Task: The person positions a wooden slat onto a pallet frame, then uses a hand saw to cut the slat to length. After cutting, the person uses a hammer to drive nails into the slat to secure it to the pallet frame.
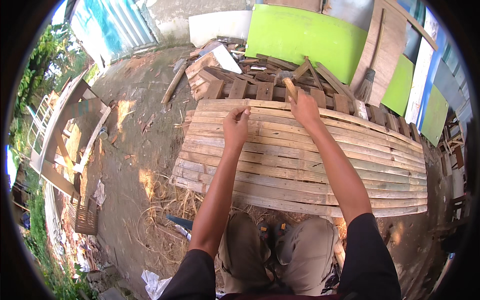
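A bamboo slat panel [280, 162] lies in front of me, its long strips running left to right. Over its far edge, my right hand [304, 107] is closed round the wooden handle of a hammer [290, 88], the head pointing away from me. My left hand [236, 126] is to the left of it, at the panel's far strips, with thumb and fingers pinched together. Whatever may be between those fingertips is too small to make out. Short wooden blocks [264, 91] stick out in a row beyond the panel's far edge.
Scrap wood [240, 70] is piled behind the panel, against a lime-green board [305, 37]. A broom [367, 82] leans at the far right. To the left are a wooden frame [62, 135] and a brown plastic crate [84, 216]. A blue-bladed saw [179, 221] lies by my left forearm.
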Demonstrator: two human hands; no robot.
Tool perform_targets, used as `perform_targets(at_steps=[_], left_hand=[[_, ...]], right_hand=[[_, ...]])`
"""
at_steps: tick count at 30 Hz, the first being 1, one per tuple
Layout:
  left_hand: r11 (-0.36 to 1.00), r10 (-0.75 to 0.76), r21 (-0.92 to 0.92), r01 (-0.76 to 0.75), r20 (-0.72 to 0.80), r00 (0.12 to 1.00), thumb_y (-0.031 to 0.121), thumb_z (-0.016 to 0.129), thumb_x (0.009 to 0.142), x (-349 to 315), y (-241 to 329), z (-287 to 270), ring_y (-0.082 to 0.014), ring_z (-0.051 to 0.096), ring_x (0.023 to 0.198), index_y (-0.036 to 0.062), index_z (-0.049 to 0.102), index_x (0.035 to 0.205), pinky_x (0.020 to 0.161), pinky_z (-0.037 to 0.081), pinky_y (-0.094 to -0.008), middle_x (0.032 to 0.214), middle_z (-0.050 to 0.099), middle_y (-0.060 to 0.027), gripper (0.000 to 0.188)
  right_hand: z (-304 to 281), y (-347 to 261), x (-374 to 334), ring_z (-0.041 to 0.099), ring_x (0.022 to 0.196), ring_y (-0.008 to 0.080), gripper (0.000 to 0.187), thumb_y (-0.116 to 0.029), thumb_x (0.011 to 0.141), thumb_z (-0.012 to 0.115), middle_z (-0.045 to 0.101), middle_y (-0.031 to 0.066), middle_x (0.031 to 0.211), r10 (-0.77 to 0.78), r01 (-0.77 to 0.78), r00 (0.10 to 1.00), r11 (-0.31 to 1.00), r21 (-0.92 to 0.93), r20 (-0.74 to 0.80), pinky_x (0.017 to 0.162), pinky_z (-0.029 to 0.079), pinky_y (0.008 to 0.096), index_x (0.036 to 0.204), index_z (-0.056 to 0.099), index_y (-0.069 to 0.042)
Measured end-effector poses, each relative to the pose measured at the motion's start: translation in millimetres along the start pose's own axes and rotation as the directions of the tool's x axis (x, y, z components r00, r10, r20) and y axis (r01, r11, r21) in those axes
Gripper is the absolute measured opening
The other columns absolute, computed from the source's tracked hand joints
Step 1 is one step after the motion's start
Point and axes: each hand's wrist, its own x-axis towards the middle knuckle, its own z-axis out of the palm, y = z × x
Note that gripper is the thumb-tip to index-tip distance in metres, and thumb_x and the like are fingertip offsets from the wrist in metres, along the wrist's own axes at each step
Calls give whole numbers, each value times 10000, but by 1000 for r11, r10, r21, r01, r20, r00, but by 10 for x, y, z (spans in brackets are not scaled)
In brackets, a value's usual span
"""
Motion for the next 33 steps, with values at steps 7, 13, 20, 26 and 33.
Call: perform_targets(at_steps=[7,13,20,26,33], left_hand=[[1000,-22,-9,22,-12,1000,156,637,991,508,-95,143,-117,676,889,-42,634,1093,767,505,-275,968,758,-106,223],[933,233,287,-217,-21,972,142,667,953,662,-358,358,-261,707,862,-33,650,1012,760,527,-353,942,736,-182,185],[920,266,295,-257,10,964,104,634,954,747,-546,503,-320,720,825,-17,621,995,743,538,-384,896,746,-167,129],[910,259,325,-257,38,965,95,604,975,697,-491,542,-271,733,795,2,604,1005,723,538,-359,901,769,-134,98],[928,251,273,-256,53,967,117,590,995,712,-515,499,-253,735,817,10,599,1017,737,532,-345,909,771,-123,109]], right_hand=[[224,93,-115,649,940,481,267,-164,933,656,669,304,976,-113,111,983,994,22,145,832,523,556,1067,520,23],[258,124,-204,646,959,466,280,-183,934,667,644,259,962,-88,85,993,996,42,79,816,526,545,1092,521,-3],[252,138,-195,614,1015,467,312,-226,960,643,643,267,1043,-87,74,984,993,88,153,867,495,538,1115,523,17],[176,131,-219,657,968,450,294,-199,946,659,672,278,973,-159,155,984,987,47,85,862,536,530,1065,537,40],[-409,647,-128,652,953,508,365,-251,995,592,673,323,951,185,-183,982,982,-54,43,833,532,578,1177,489,49]])
